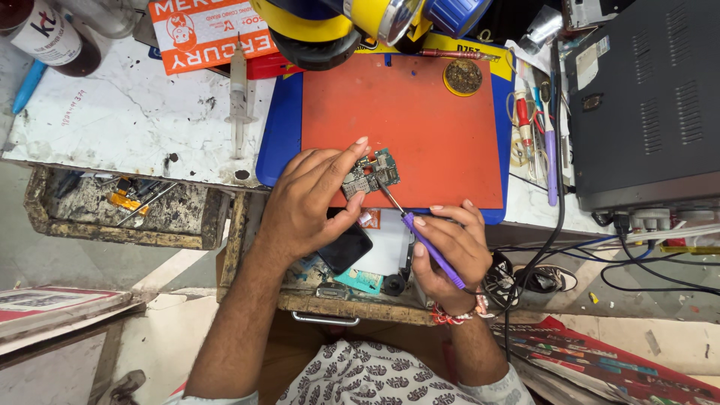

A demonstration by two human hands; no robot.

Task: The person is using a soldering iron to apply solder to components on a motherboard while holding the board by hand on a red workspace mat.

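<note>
Nearest to us, our right hand (pixel 448 251) is closed around a purple-handled soldering iron (pixel 433 251), its fingers (pixel 439 225) wrapped tight on the grip and its thin metal tip slanting up and left. A red thread band (pixel 454 315) sits on that wrist. Beside it, our left hand (pixel 311 202) pinches a small circuit board (pixel 373 174) between thumb and forefinger, the fingers (pixel 341 161) curled over its left edge. The iron's tip touches the board's lower right edge. The board rests on the near edge of an orange work mat (pixel 420 127), which lies over a blue mat (pixel 281 127) on the desk (pixel 127 120).

Below our hands, an open drawer (pixel 330 300) holds a dark phone (pixel 343 247) and small parts. To the left, another drawer (pixel 120 214) holds tools we cannot make out.

Farther on, a clear syringe (pixel 238 97) lies on the scuffed white desk, and a round tin of brass wool (pixel 463 76) sits at the orange mat's far right corner. Tweezers and pens (pixel 536 127) lie right of the mat, beside a black metal box (pixel 645 97). At the far edge stand a yellow and black lamp (pixel 330 30), an orange printed card (pixel 202 34) and a brown bottle (pixel 49 34).
</note>
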